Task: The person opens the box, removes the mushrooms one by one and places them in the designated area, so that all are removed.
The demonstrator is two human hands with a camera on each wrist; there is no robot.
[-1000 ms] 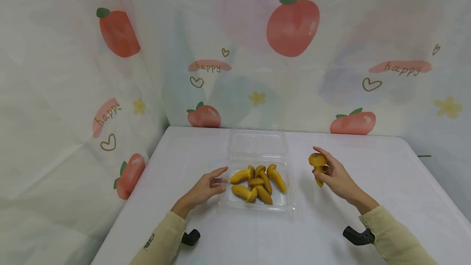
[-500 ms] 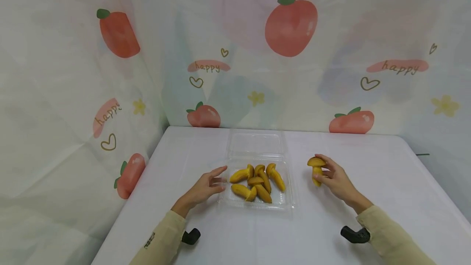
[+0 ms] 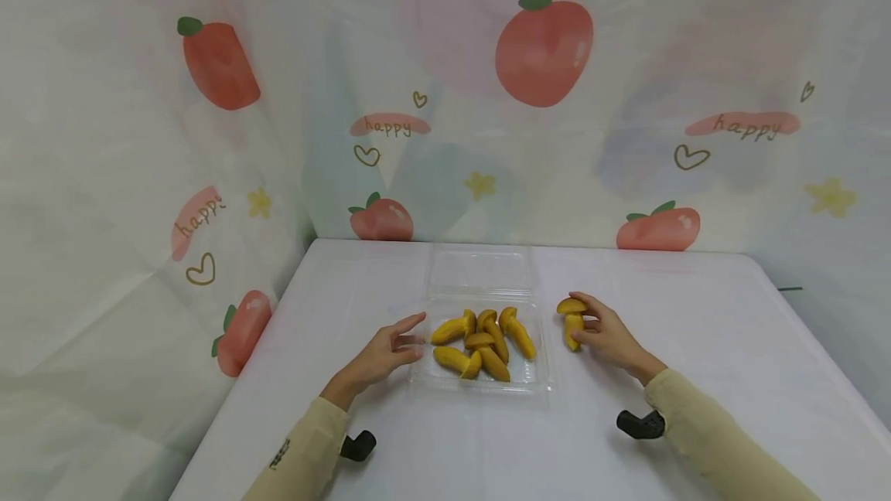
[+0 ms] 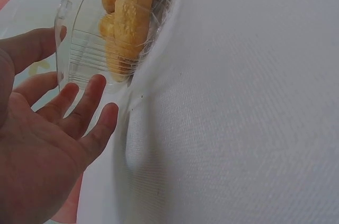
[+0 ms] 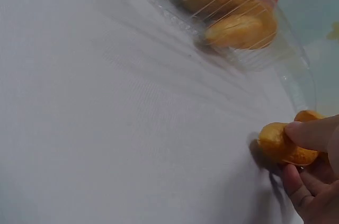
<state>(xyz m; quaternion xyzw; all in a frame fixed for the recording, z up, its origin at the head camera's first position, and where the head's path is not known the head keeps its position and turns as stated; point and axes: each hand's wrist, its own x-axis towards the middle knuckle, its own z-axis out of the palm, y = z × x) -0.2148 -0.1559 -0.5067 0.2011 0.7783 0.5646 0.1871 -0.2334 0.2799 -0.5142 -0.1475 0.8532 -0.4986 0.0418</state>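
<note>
My right hand pinches a yellow-brown mushroom by its stem, cap uppermost, just right of the clear plastic box. In the right wrist view, the thumb presses on the mushroom from above and the fingers support it from below. Several similar mushrooms lie in the box. At the box's left side is my left hand, its fingers spread and loosely bent. The left wrist view has those fingertips at the box's clear wall; whether all of them touch it I cannot tell.
The box's hinged lid lies folded back toward the rear wall. A white cloth covers the table. Printed fabric walls stand behind and on the left. Black camera mounts stick out below both wrists.
My right hand has moved left with the mushroom, closer to the box, and the mushroom's cap has tilted to show more side-on. The left hand stays at the box's left side.
</note>
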